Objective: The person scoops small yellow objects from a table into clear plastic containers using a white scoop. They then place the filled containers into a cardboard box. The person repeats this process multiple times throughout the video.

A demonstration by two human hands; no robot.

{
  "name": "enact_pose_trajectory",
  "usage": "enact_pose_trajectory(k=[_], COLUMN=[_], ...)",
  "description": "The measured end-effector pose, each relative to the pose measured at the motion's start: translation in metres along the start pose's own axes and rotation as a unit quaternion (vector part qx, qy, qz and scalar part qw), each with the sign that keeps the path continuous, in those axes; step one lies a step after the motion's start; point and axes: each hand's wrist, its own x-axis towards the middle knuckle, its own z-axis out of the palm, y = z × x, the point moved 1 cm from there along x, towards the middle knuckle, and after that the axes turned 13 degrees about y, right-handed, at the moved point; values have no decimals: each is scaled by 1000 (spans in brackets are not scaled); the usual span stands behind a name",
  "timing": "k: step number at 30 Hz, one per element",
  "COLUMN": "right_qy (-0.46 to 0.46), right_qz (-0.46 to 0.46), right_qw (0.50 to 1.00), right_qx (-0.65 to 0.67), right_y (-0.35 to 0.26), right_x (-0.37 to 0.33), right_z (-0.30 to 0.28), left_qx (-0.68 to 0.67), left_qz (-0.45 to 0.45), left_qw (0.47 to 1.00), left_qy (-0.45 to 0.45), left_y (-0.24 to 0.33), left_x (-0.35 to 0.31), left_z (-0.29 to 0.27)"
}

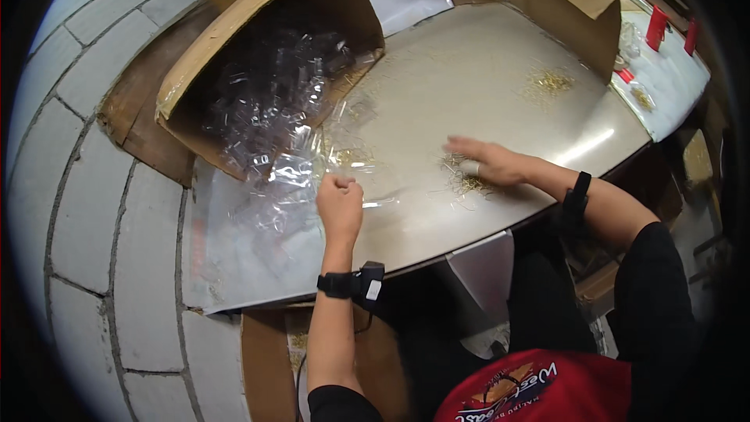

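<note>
My left hand point(339, 205) is closed, its fingers curled in a pinch beside a heap of clear plastic packs point(293, 172). Whatever it grips is too small or see-through to make out. Thin clear plastic shows just to its right. My right hand point(500, 164) lies low over the metal tabletop point(437, 86), fingers stretched out, with a white wrap on one digit. Under and beside it is a small pile of thin gold-coloured wire pieces point(467, 181). More gold pieces point(344, 156) lie among the plastic just beyond my left hand.
A cardboard box point(258, 23) lies on its side at the left, clear packs spilling from it. Another gold pile point(548, 84) sits far right, near a cardboard wall point(566, 8). Red objects point(656, 29) stand on a white surface beyond. A block wall point(86, 203) bounds the left.
</note>
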Motion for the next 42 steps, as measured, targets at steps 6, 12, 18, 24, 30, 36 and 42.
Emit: enact_pose_trajectory(k=[6,12,18,24,30,36,42], right_qy=[192,93,161,174,218,195,133], right_qz=[110,-46,58,-111,-102,-21,57], right_qw=[974,992,977,973,965,979,980], right_qx=[41,-67,124,-106,-102,58,136], right_y=[-15,-36,-19,-72,-117,-97,-87], right_x=[-24,-19,-19,-57,-126,-208,-242], right_z=[9,54,26,87,52,27,47], left_qx=[-248,-323,-307,-363,-421,-423,-375], left_qz=[-216,-436,-503,-496,-530,-478,-489], left_qw=[944,838,780,737,685,717,742], left_qy=[-11,-49,-209,-283,-270,-279,-264], left_y=[34,-35,-76,-44,-45,-45,-57], left_x=[-128,-264,-317,-320,-320,-334,-335], left_z=[-53,-68,-24,38,55,49,49])
